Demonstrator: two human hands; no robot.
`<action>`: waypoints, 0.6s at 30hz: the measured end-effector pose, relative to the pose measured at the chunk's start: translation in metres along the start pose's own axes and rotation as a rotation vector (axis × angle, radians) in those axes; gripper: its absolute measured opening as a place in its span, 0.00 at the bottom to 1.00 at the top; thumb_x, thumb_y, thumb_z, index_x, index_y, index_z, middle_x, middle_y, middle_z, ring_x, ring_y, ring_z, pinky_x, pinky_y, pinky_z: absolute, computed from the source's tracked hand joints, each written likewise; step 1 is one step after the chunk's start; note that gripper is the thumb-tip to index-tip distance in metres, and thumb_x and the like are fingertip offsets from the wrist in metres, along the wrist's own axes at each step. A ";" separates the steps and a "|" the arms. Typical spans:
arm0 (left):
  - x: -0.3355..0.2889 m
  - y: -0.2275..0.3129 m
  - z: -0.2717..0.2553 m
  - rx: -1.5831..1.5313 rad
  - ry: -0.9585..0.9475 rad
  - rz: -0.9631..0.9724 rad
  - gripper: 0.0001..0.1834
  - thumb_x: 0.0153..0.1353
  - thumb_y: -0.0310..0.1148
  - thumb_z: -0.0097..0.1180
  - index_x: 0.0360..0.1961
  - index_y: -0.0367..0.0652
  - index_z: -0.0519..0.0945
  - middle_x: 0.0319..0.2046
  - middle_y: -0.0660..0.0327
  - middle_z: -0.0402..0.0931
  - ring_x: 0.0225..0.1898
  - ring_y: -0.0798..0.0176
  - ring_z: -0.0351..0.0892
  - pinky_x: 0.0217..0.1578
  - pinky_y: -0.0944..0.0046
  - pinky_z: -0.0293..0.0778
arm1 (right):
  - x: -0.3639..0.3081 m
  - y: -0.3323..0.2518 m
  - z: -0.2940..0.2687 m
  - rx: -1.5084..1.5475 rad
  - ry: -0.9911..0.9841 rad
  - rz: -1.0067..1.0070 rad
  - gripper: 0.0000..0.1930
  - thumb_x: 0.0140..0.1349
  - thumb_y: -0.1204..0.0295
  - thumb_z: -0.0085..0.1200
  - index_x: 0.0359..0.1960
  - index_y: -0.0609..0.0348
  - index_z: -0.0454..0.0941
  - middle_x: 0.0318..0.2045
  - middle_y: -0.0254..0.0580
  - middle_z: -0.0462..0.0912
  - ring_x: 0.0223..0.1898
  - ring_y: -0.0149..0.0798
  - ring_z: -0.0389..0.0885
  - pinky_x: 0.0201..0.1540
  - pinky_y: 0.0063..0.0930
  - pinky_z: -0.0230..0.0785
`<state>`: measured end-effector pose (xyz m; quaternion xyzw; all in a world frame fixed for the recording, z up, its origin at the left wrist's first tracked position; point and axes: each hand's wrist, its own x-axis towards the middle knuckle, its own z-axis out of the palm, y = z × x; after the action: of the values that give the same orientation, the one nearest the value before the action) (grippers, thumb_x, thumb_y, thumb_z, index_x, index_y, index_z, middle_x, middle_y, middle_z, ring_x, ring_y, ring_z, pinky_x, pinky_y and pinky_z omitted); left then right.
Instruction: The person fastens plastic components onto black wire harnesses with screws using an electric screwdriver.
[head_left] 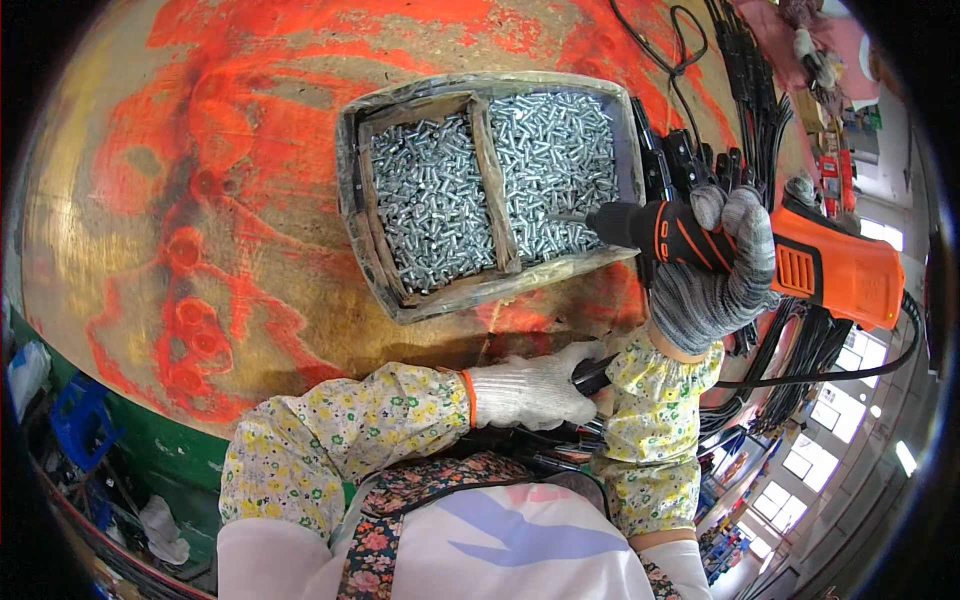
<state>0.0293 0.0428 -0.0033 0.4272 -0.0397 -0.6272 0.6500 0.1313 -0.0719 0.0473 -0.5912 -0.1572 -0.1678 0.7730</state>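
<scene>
My right hand, in a grey striped knit glove, is wrapped round an orange and black electric screwdriver. The tool lies nearly level, and its bit reaches left over the right compartment of a two-part wooden box. Small silvery screws fill that compartment; more short metal screws fill the left one. I cannot tell whether a screw sits on the bit. Below the box, my left hand, in a white knit glove, is closed on a black part, partly hidden by my right sleeve.
The box stands on a worn wooden table stained with orange-red paint. Bundles of black cables lie along its right side. A black power cord loops from the screwdriver under my right wrist. Several black parts lie at my lap. A blue stool stands lower left.
</scene>
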 end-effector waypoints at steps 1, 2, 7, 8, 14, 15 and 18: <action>-0.001 0.000 0.002 0.002 0.003 -0.008 0.44 0.50 0.40 0.58 0.69 0.54 0.52 0.16 0.73 0.67 0.11 0.75 0.63 0.11 0.73 0.57 | -0.002 -0.004 0.000 -0.008 0.013 0.007 0.04 0.59 0.73 0.55 0.33 0.59 0.78 0.33 0.38 0.74 0.37 0.36 0.71 0.40 0.32 0.67; -0.001 -0.001 0.002 0.006 0.004 -0.007 0.44 0.50 0.40 0.58 0.69 0.54 0.52 0.16 0.73 0.67 0.11 0.75 0.63 0.11 0.73 0.57 | -0.001 -0.010 -0.005 -0.008 0.013 0.003 0.04 0.59 0.73 0.55 0.33 0.59 0.78 0.33 0.38 0.74 0.37 0.36 0.71 0.40 0.32 0.67; 0.003 -0.009 0.004 -0.007 0.022 0.035 0.45 0.49 0.38 0.57 0.69 0.49 0.51 0.16 0.71 0.65 0.12 0.74 0.62 0.12 0.73 0.57 | -0.001 -0.053 -0.002 0.244 0.042 0.098 0.21 0.60 0.72 0.54 0.56 0.53 0.66 0.25 0.33 0.69 0.29 0.33 0.68 0.33 0.27 0.66; 0.006 -0.012 0.004 0.001 0.015 0.030 0.45 0.49 0.38 0.57 0.69 0.49 0.51 0.16 0.71 0.65 0.12 0.74 0.62 0.12 0.73 0.57 | -0.002 -0.063 0.000 0.218 0.037 0.092 0.19 0.61 0.71 0.53 0.54 0.52 0.67 0.25 0.32 0.68 0.29 0.33 0.69 0.34 0.27 0.67; 0.014 -0.008 0.007 -0.254 -0.110 0.090 0.45 0.48 0.30 0.60 0.67 0.45 0.53 0.17 0.70 0.64 0.12 0.75 0.62 0.11 0.73 0.57 | -0.035 -0.127 -0.041 0.374 0.226 0.054 0.17 0.62 0.71 0.51 0.53 0.54 0.69 0.21 0.26 0.63 0.27 0.28 0.65 0.35 0.23 0.64; 0.009 -0.006 0.005 -0.252 -0.092 0.106 0.44 0.48 0.31 0.61 0.67 0.45 0.54 0.17 0.70 0.65 0.12 0.75 0.61 0.11 0.73 0.57 | -0.046 -0.129 -0.048 0.374 0.175 0.041 0.18 0.61 0.70 0.51 0.53 0.55 0.68 0.21 0.26 0.63 0.26 0.28 0.65 0.35 0.24 0.64; 0.006 -0.008 0.002 -0.266 -0.077 0.047 0.44 0.49 0.30 0.62 0.66 0.45 0.54 0.18 0.70 0.66 0.12 0.76 0.59 0.11 0.73 0.54 | -0.086 -0.141 -0.058 0.308 0.228 0.050 0.21 0.61 0.69 0.52 0.56 0.53 0.66 0.25 0.28 0.66 0.27 0.28 0.70 0.30 0.27 0.68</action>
<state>0.0232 0.0375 -0.0097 0.3118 0.0092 -0.6275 0.7134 -0.0062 -0.1557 0.1162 -0.4468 -0.0779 -0.1886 0.8710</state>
